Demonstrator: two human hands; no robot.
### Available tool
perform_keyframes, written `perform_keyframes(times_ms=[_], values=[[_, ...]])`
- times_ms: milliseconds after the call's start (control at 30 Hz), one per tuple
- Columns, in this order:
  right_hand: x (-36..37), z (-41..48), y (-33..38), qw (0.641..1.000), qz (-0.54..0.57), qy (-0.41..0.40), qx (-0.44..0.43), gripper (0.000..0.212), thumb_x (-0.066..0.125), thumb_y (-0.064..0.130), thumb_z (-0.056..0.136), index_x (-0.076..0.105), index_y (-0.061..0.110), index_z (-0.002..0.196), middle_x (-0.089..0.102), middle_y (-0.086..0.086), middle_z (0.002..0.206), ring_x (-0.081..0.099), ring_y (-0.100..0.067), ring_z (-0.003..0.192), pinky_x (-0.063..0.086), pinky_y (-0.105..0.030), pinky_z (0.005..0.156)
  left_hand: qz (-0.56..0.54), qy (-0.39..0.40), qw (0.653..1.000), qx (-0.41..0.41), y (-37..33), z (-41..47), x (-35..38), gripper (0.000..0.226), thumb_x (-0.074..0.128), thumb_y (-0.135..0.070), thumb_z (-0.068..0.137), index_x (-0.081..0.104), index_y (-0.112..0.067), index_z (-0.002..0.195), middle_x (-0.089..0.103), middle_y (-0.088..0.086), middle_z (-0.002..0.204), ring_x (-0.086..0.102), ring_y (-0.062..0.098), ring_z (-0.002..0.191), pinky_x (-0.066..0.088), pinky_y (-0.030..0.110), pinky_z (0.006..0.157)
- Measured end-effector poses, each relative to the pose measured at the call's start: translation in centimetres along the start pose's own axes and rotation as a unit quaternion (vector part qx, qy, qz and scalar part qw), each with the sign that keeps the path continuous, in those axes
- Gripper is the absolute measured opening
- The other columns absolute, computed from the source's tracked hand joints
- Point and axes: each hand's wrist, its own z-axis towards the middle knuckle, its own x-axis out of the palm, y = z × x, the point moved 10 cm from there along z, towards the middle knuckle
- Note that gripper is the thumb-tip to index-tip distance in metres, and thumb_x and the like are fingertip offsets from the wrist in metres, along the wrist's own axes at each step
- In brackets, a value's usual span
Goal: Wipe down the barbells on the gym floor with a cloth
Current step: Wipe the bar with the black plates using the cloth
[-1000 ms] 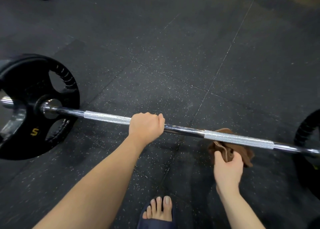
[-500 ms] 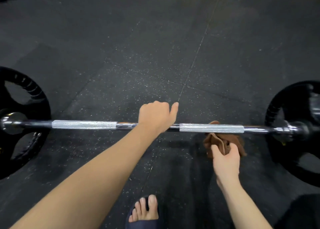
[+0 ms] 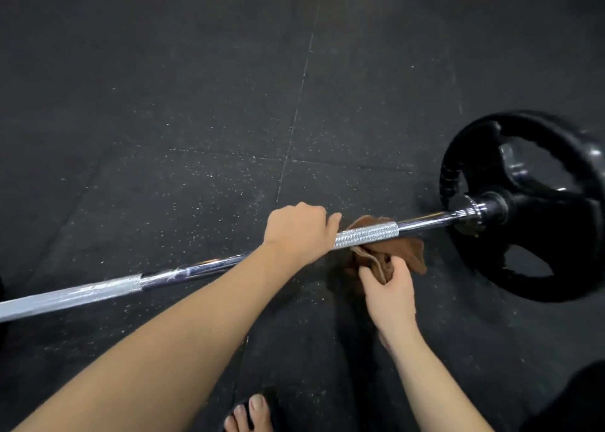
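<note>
My left hand (image 3: 299, 232) is curled over the barbell (image 3: 196, 269), with the fingers wrapped round the bar from above and the thumb lying along it toward my right hand (image 3: 389, 289). The right hand sits just below the bar, close beside the left. It pinches a bunched fold of the brown cloth (image 3: 409, 251) between thumb and fingers.

The cloth lies under the bar, just past my left thumb, and shows on both sides of the rough gripping section. Whether it touches the metal there I cannot tell.

The bar runs at a slant across the dark speckled floor (image 3: 196, 104). One end goes out to the left beyond my left forearm. The other goes to the right of my right hand into a black weight plate (image 3: 537, 268), which stands upright on the floor.

A smooth shiny stretch of bar passes behind my left forearm, with another rough section further left. The toes of my foot (image 3: 255, 412) show at the bottom edge between my forearms.
</note>
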Motion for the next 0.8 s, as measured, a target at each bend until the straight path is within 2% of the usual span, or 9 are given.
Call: perform_keyframes(times_ms=[100,167,233,333,400,500,633,733,800], values=[[1.9,-0.8,0.1,0.999,-0.02,0.042,-0.011,0.02,0.071,0.016,0.089,0.058,0.028,0.099,0.063,0.003,0.104,0.057,0.002,0.088,0.038,-0.006,0.067,-0.003,0.018,1.0,-0.001,-1.4,1.5,-0.1,0.052,0.028,-0.055,0.107,0.054,-0.017,0.081,0.069,0.01,0.096,0.062,0.035,0.084,0.041,0.036,0.071],[3.7,-1.7,0.2,0.996,-0.019,0.087,-0.025,0.026,0.072,0.016,0.087,0.059,0.035,0.097,0.066,0.008,0.103,0.059,0.006,0.092,0.04,-0.004,0.072,-0.026,0.025,0.999,0.014,-3.2,3.0,-0.4,0.053,0.028,-0.055,0.107,0.054,-0.017,0.08,0.068,0.01,0.096,0.064,0.038,0.091,0.041,0.037,0.072],[4.0,-1.7,0.2,0.995,-0.016,0.093,-0.026,0.03,0.073,0.016,0.085,0.058,0.04,0.095,0.067,0.01,0.103,0.061,0.002,0.095,0.043,-0.008,0.076,-0.061,0.036,0.997,0.026,-4.7,4.1,-0.6,0.052,0.03,-0.056,0.106,0.051,-0.019,0.075,0.064,0.007,0.089,0.064,0.036,0.09,0.043,0.038,0.073],[0.5,0.7,-0.4,1.0,0.013,0.006,0.005,0.024,0.072,0.016,0.086,0.059,0.034,0.094,0.066,0.008,0.102,0.062,-0.006,0.096,0.046,-0.023,0.08,-0.118,0.067,0.989,0.057,-8.1,6.2,0.1,0.052,0.034,-0.056,0.105,0.045,-0.021,0.069,0.061,0.0,0.08,0.061,0.028,0.082,0.045,0.036,0.07],[-1.6,2.1,-1.0,0.999,0.021,-0.039,0.019,0.022,0.071,0.015,0.087,0.059,0.03,0.099,0.064,0.005,0.104,0.061,-0.009,0.098,0.045,-0.029,0.084,-0.161,0.096,0.979,0.078,-10.2,7.5,0.9,0.05,0.037,-0.057,0.105,0.05,-0.022,0.071,0.062,-0.002,0.077,0.061,0.022,0.077,0.044,0.035,0.066],[-1.0,2.5,-1.6,0.999,0.029,-0.031,0.015,0.024,0.072,0.018,0.084,0.061,0.027,0.103,0.063,0.002,0.105,0.061,-0.008,0.099,0.047,-0.028,0.087,-0.185,0.144,0.965,0.117,-13.0,9.8,2.5,0.05,0.039,-0.059,0.103,0.059,-0.02,0.079,0.067,-0.003,0.081,0.063,0.02,0.08,0.05,0.037,0.071],[1.1,2.8,-1.9,0.998,0.068,-0.008,0.011,0.029,0.062,0.038,0.072,0.062,0.034,0.101,0.066,0.004,0.105,0.064,-0.009,0.1,0.053,-0.034,0.09,-0.183,0.193,0.949,0.171,-16.6,11.1,3.9,0.052,0.041,-0.061,0.102,0.057,-0.019,0.076,0.064,-0.003,0.077,0.061,0.019,0.079,0.048,0.035,0.072],[-1.1,4.4,-2.3,0.994,0.087,-0.069,0.023,0.023,0.063,0.035,0.074,0.062,0.035,0.097,0.066,0.005,0.102,0.064,-0.01,0.098,0.053,-0.036,0.09,-0.195,0.177,0.943,0.203,-17.8,10.8,4.2,0.052,0.043,-0.058,0.104,0.05,-0.016,0.074,0.06,0.0,0.072,0.06,0.022,0.075,0.046,0.038,0.07],[-2.6,5.0,-2.5,0.992,0.089,-0.085,0.023,0.02,0.069,0.023,0.081,0.06,0.037,0.093,0.063,0.007,0.101,0.061,-0.006,0.097,0.049,-0.031,0.087,-0.216,0.161,0.94,0.21,-17.8,10.4,4.3,0.053,0.043,-0.057,0.105,0.047,-0.014,0.074,0.058,0.001,0.069,0.057,0.022,0.071,0.045,0.038,0.068]])
